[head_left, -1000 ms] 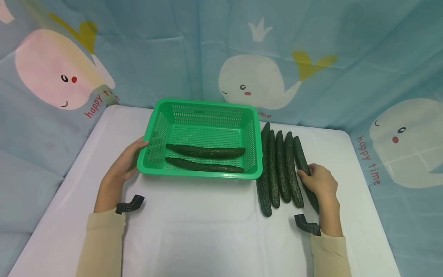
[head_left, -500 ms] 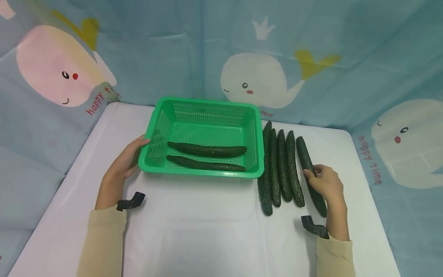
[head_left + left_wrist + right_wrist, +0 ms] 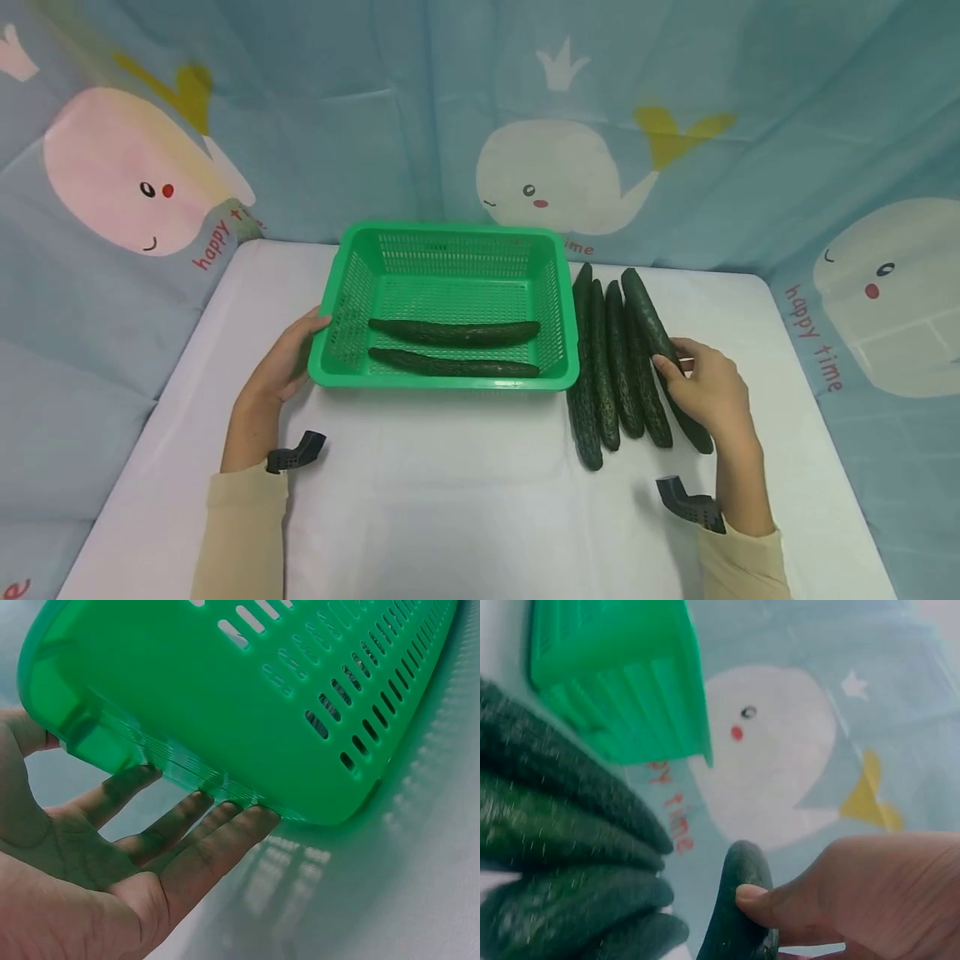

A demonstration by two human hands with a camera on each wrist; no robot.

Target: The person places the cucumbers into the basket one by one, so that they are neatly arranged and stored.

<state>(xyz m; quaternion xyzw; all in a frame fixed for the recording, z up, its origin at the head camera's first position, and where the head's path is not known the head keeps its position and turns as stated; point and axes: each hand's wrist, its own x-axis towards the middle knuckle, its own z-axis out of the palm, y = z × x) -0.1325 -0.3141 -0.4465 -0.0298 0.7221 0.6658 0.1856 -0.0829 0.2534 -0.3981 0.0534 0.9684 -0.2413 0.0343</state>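
In the head view my right hand [image 3: 705, 385] grips a cucumber [image 3: 647, 307] by its middle, thumb on one side and fingers on the other. Its far end slants over the row of cucumbers [image 3: 603, 375]; the right wrist view shows the thumb pressed on the held cucumber [image 3: 736, 915]. My left hand [image 3: 288, 354] holds the left side of a green plastic basket [image 3: 442, 382]. In the left wrist view its fingers [image 3: 225, 840] lie along the basket's outer wall [image 3: 187, 697], with the thumb up at the rim. Two cucumbers [image 3: 453, 333] lie crosswise inside the basket.
Several cucumbers lie side by side against the basket's right side, on a white-covered table [image 3: 465, 500]. A blue curtain [image 3: 427, 108] with printed whales hangs behind the table and at both sides.
The held cucumber first moved slightly right, away from the row; now it is raised and its far end has swung left over the row. The left hand stays at the basket.
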